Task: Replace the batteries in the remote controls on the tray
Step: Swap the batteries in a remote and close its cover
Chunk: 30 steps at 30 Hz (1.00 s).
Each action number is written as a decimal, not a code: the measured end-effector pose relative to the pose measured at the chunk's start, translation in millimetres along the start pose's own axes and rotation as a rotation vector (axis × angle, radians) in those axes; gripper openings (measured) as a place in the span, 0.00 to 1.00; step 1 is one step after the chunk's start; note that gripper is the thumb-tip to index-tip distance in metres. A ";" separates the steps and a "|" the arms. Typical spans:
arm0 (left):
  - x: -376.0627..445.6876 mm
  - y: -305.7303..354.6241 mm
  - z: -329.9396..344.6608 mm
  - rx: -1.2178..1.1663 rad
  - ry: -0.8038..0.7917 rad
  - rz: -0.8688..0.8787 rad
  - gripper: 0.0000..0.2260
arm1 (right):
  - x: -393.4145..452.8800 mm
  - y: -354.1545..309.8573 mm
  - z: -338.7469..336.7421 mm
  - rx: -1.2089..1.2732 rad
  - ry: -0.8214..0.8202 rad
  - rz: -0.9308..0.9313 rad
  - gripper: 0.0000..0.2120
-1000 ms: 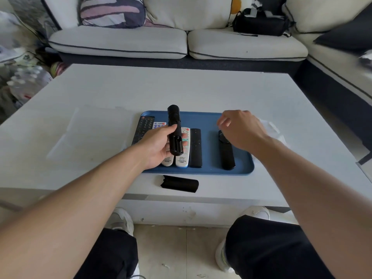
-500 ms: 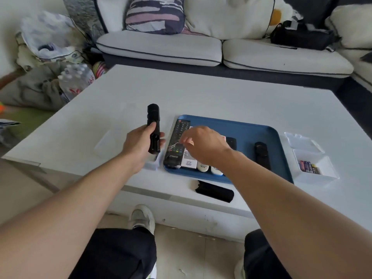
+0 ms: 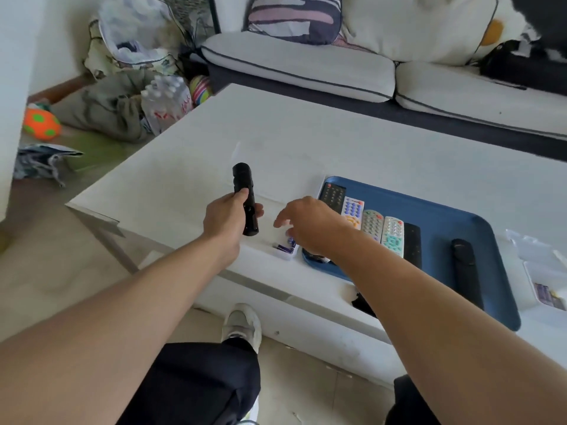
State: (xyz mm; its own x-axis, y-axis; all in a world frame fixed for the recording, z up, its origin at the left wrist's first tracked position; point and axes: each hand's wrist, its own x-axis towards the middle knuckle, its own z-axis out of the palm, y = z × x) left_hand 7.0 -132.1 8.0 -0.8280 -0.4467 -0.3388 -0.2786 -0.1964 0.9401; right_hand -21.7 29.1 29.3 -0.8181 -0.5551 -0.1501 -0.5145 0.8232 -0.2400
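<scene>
Currently, left hand [image 3: 225, 222] grips black remote control [image 3: 245, 200] upright; right hand [image 3: 310, 227], fingers relaxed and spread, hovers above small battery box [image 3: 283, 251] just beside it.

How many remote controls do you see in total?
7: one black remote in the left hand, six on the blue tray, the leftmost partly behind the right hand; more may be hidden.

The white table [image 3: 306, 142] carried a blue tray [image 3: 429, 207] near its front edge, a small clear box of batteries [image 3: 283, 251] just left of the tray, another clear box [image 3: 546, 289] at its right, and a black cover [image 3: 363, 303] by the front edge.
</scene>
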 end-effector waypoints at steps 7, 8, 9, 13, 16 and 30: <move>1.8 -7.0 -12.2 -0.021 -0.043 0.014 0.07 | 13.5 -15.5 9.5 -0.123 -0.145 -0.056 0.17; 0.9 -6.6 -11.3 -0.019 -0.053 0.014 0.07 | 14.1 -16.7 10.9 -0.133 -0.158 -0.054 0.18; 1.2 -6.4 -11.6 -0.019 -0.058 0.013 0.07 | 15.9 -18.7 12.2 -0.144 -0.172 -0.053 0.19; 0.4 -4.9 -10.0 -0.017 -0.077 0.012 0.07 | 21.1 -20.4 12.3 -0.152 -0.202 -0.039 0.19; 1.1 -4.0 -10.0 -0.018 -0.076 0.016 0.08 | 25.5 -17.7 12.7 -0.128 -0.206 -0.020 0.20; 6.1 -1.0 -5.5 -0.054 -0.061 -0.004 0.08 | 29.3 -18.4 4.6 -0.161 -0.328 -0.077 0.14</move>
State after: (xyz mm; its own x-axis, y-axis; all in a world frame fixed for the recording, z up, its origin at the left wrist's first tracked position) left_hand 4.9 -139.5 4.8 -0.8557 -0.3918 -0.3380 -0.2566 -0.2458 0.9347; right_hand -35.0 -2.9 24.8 -0.6631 -0.6035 -0.4428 -0.6268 0.7711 -0.1123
